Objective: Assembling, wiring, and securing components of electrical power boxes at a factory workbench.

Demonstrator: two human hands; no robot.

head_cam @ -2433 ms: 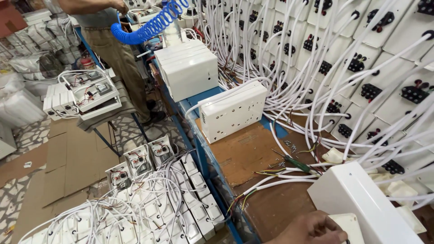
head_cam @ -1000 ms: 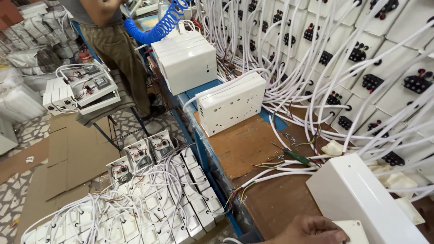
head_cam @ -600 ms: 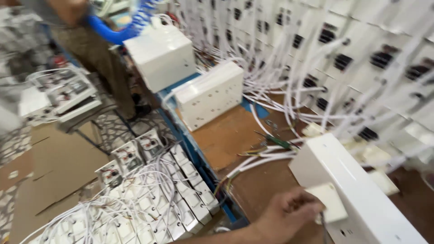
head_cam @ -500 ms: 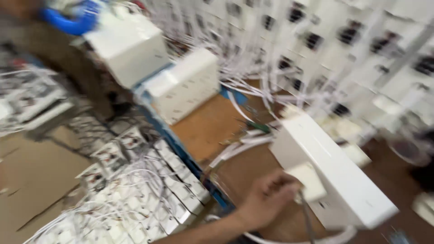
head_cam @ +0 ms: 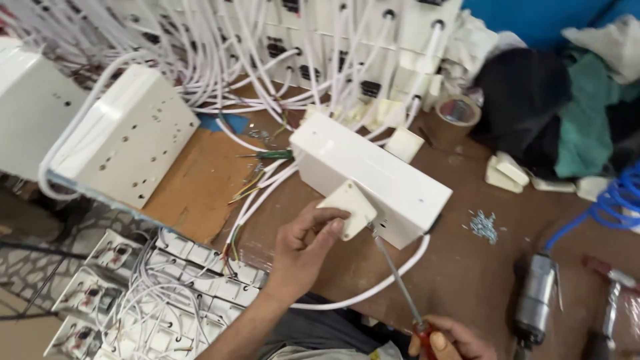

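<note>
Your left hand (head_cam: pixel 303 243) now pinched the small plate (head_cam: pixel 348 208) against the white box (head_cam: pixel 373 175) at frame centre, while your right hand (head_cam: pixel 448 341), newly in view, gripped a screwdriver (head_cam: pixel 399 283).

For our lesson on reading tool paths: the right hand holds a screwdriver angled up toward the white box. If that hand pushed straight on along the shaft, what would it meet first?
Most likely the long white box: the screwdriver in the right hand points its tip at the box's near side, beside the small plate under the left hand. Whether the tip already touches is unclear.
</note>
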